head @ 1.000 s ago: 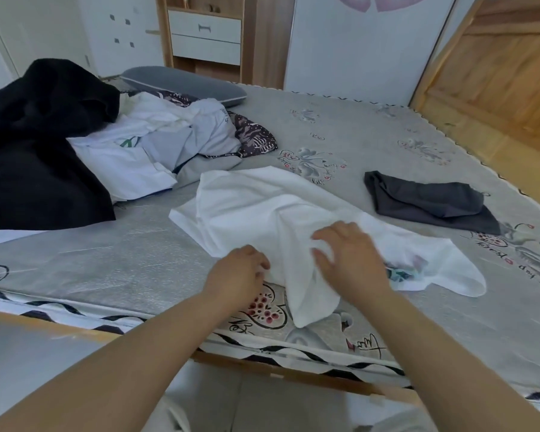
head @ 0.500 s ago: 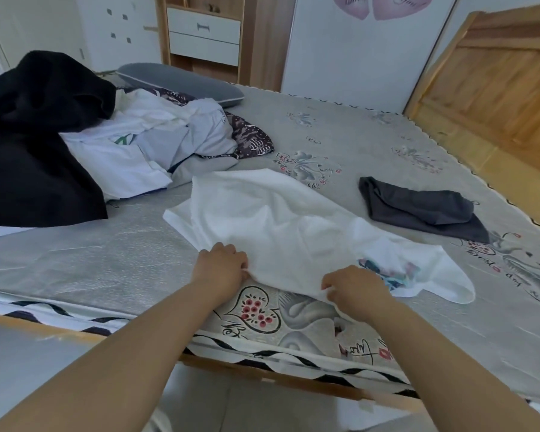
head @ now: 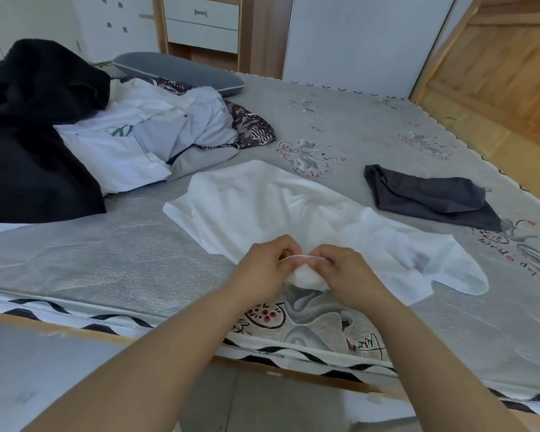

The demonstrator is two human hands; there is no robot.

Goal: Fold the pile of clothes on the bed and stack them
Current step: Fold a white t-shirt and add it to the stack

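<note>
A white T-shirt (head: pixel 281 207) lies spread on the grey bed (head: pixel 113 260), a faint print showing through near its right sleeve. My left hand (head: pixel 262 266) and my right hand (head: pixel 343 272) meet at its near edge, both pinching a bunched bit of the white cloth between them. A folded dark grey garment (head: pixel 427 198) lies to the right. The unfolded pile (head: pixel 156 141) of white, pale grey and patterned clothes sits at the back left, beside a black garment (head: pixel 28 145).
A grey pillow (head: pixel 181 73) lies behind the pile. The wooden headboard (head: pixel 496 73) rises at the right. Drawers (head: pixel 201 23) and a white wardrobe stand beyond the bed. The mattress edge and wooden frame (head: pixel 293 372) run just below my forearms.
My hands held the shirt's near edge apart half a second ago; they have now come together at the middle of that edge, bunching the cloth between them.
</note>
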